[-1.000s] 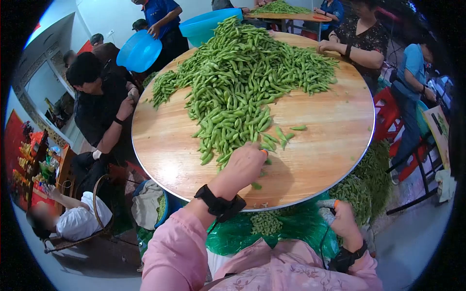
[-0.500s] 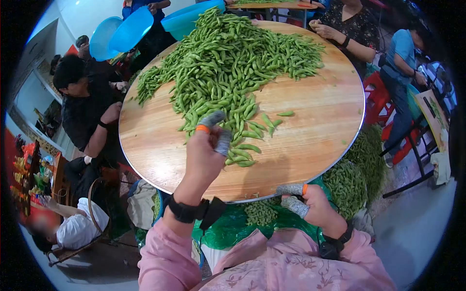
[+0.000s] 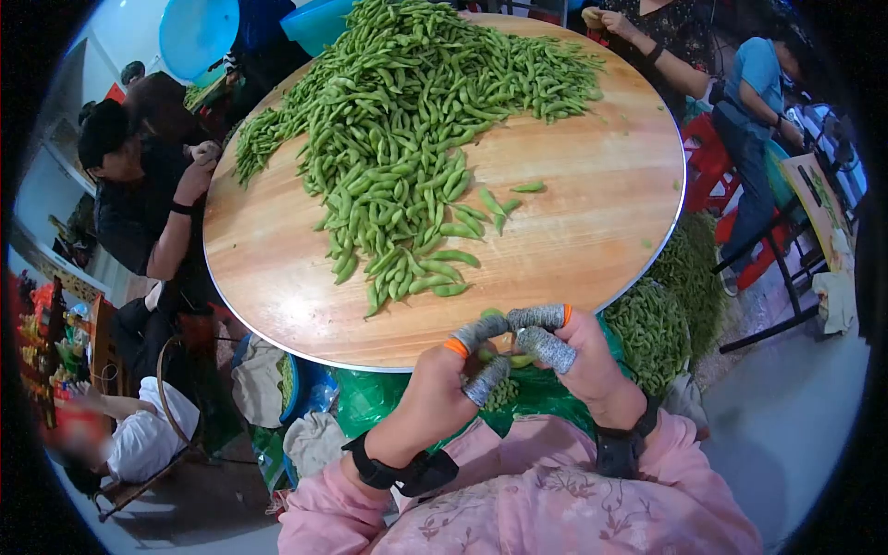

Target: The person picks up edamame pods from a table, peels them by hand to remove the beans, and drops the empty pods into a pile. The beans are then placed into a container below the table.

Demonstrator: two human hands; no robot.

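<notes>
- Round wooden table, with a person in black at its left.
- Left hand and right hand together at the near rim, pinching a green pod between sleeved fingertips; half hidden behind grey finger sleeves, so impossible to tell the exact hold of each finger.
- For good handling, probably best to grip firmly near both ends, press with the sleeved tips, and stay low over the green plastic.
- Just below: loose beans on the plastic.
- Beyond, on the tabletop: big pile of pods, with a few strays at its right.
- Farther out: floor heap of pods at right, blue bowl upper left.
- Versus half a second ago: left hand back from the pile's near end, now meeting the right; only one blue bowl clearly visible upper left, instead of two.
</notes>
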